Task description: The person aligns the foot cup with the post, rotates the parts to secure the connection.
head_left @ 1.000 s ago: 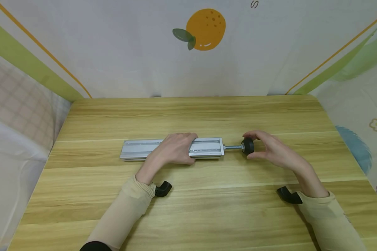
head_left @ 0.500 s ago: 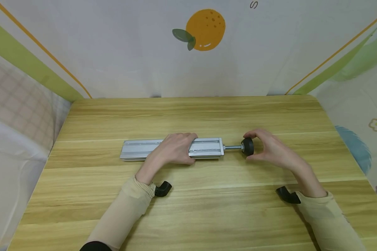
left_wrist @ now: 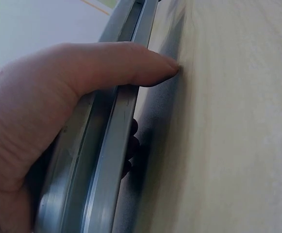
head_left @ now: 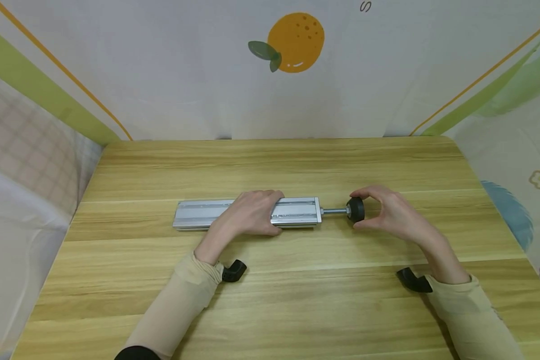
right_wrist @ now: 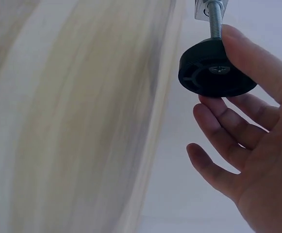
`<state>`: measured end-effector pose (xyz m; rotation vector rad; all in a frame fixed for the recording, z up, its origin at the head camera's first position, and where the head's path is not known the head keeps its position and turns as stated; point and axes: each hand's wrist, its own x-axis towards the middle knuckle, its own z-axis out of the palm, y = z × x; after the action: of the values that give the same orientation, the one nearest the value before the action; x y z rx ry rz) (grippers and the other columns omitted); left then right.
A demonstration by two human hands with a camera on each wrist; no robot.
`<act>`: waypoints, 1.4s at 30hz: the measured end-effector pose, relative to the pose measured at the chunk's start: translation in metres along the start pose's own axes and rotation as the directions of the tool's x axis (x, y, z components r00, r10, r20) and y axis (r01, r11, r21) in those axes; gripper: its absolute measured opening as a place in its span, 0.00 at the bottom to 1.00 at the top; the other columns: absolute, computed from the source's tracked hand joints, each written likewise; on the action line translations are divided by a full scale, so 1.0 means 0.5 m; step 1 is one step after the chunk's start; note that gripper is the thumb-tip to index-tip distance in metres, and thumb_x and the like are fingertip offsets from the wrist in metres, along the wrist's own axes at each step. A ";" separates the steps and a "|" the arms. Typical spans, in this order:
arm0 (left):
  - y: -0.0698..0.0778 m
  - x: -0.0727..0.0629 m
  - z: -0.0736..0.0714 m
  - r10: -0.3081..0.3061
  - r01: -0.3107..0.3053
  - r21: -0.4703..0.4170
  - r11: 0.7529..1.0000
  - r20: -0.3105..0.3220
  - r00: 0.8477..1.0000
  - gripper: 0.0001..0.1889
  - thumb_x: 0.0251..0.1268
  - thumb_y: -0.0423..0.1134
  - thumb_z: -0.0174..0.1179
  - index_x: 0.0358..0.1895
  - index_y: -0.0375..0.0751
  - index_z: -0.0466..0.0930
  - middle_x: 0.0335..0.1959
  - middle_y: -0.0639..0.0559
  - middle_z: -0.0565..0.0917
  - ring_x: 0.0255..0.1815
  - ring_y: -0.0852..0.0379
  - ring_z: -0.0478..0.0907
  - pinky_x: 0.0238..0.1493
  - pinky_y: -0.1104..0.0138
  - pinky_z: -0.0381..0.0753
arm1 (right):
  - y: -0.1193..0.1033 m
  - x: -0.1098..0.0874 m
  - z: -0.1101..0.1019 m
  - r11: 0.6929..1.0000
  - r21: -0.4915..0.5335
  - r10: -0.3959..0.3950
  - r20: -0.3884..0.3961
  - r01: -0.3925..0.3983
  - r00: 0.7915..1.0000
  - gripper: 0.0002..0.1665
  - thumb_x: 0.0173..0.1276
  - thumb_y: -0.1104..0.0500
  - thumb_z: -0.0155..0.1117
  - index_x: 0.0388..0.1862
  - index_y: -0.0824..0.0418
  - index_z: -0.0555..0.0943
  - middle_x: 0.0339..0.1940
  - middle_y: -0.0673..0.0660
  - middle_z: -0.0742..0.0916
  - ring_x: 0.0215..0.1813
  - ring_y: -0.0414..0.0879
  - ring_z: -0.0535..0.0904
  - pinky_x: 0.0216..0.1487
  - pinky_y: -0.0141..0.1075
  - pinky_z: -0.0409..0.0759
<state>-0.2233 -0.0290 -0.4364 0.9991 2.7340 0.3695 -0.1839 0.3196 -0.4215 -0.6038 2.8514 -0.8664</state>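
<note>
A silver aluminium profile [head_left: 294, 211] lies lengthwise across the middle of the table. My left hand [head_left: 249, 212] grips it from above, thumb on the near side and fingers over the far side. In the left wrist view the thumb [left_wrist: 131, 65] crosses the profile's grooved edge [left_wrist: 107, 145]. From the profile's right end a threaded rod [head_left: 334, 211] sticks out, carrying a round black levelling foot [head_left: 355, 209]. My right hand [head_left: 393, 212] pinches the foot's rim between thumb and fingers. The right wrist view shows the foot's ribbed underside [right_wrist: 199, 73] with a screw at its centre.
The wood-grain table [head_left: 297, 300] reaches back to a white curtain [head_left: 184, 75] printed with an orange. Patterned cloth [head_left: 513, 150] hangs at the right side, and more cloth [head_left: 27, 200] at the left. Black wrist mounts [head_left: 234, 271] stick out from the sleeves.
The right hand's fingers and thumb shift slightly round the levelling foot's rim. The left hand and the profile stay in place.
</note>
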 end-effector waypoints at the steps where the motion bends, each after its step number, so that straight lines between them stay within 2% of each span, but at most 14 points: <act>1: 0.000 0.000 0.000 0.000 0.000 0.000 1.000 0.001 1.000 0.42 0.49 0.55 0.75 0.68 0.42 0.73 0.56 0.49 0.87 0.45 0.54 0.84 0.51 0.58 0.86 | -0.001 0.000 0.000 1.000 0.001 0.001 -0.001 -0.001 1.000 0.39 0.51 0.58 0.85 0.63 0.62 0.80 0.60 0.62 0.86 0.63 0.60 0.80 0.64 0.61 0.76; 10: 0.000 0.000 0.001 -0.003 0.003 0.005 1.000 -0.006 1.000 0.42 0.50 0.56 0.74 0.68 0.42 0.73 0.57 0.49 0.86 0.48 0.52 0.85 0.54 0.56 0.85 | 0.001 -0.002 -0.001 1.000 -0.009 -0.003 -0.003 0.003 1.000 0.40 0.51 0.55 0.85 0.63 0.61 0.80 0.60 0.61 0.86 0.63 0.59 0.80 0.63 0.61 0.76; 26: 0.002 0.001 0.000 0.005 -0.005 0.014 1.000 -0.008 1.000 0.42 0.49 0.60 0.75 0.66 0.43 0.74 0.53 0.52 0.87 0.44 0.54 0.84 0.51 0.57 0.85 | -0.003 -0.004 -0.006 1.000 -0.002 0.004 -0.017 -0.004 1.000 0.40 0.49 0.54 0.86 0.62 0.60 0.82 0.56 0.60 0.88 0.60 0.57 0.82 0.61 0.60 0.78; 34: 0.005 0.000 -0.002 -0.002 0.002 0.017 1.000 0.000 1.000 0.43 0.49 0.62 0.75 0.66 0.43 0.74 0.53 0.52 0.87 0.47 0.54 0.84 0.48 0.59 0.86 | -0.007 -0.005 -0.010 1.000 0.010 0.019 -0.009 -0.019 1.000 0.40 0.50 0.53 0.86 0.63 0.59 0.82 0.57 0.61 0.88 0.61 0.59 0.82 0.62 0.62 0.77; 39: 0.006 -0.004 -0.002 -0.012 0.012 0.016 1.000 0.004 1.000 0.45 0.49 0.64 0.75 0.69 0.44 0.73 0.60 0.50 0.85 0.55 0.51 0.83 0.52 0.56 0.85 | -0.009 -0.005 -0.013 1.000 0.019 0.017 -0.005 -0.017 1.000 0.40 0.50 0.52 0.86 0.63 0.59 0.82 0.57 0.62 0.88 0.61 0.59 0.82 0.62 0.62 0.77; 42: 0.006 -0.005 -0.002 -0.014 0.014 0.018 1.000 0.001 1.000 0.46 0.49 0.65 0.75 0.69 0.44 0.73 0.61 0.50 0.84 0.56 0.51 0.81 0.52 0.56 0.85 | -0.009 -0.005 -0.013 1.000 0.016 0.014 -0.009 -0.014 1.000 0.40 0.50 0.52 0.86 0.63 0.59 0.82 0.57 0.61 0.88 0.61 0.59 0.82 0.62 0.62 0.78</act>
<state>-0.2198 -0.0285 -0.4344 0.9836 2.7469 0.3432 -0.1814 0.3204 -0.4135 -0.5793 2.8511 -0.8907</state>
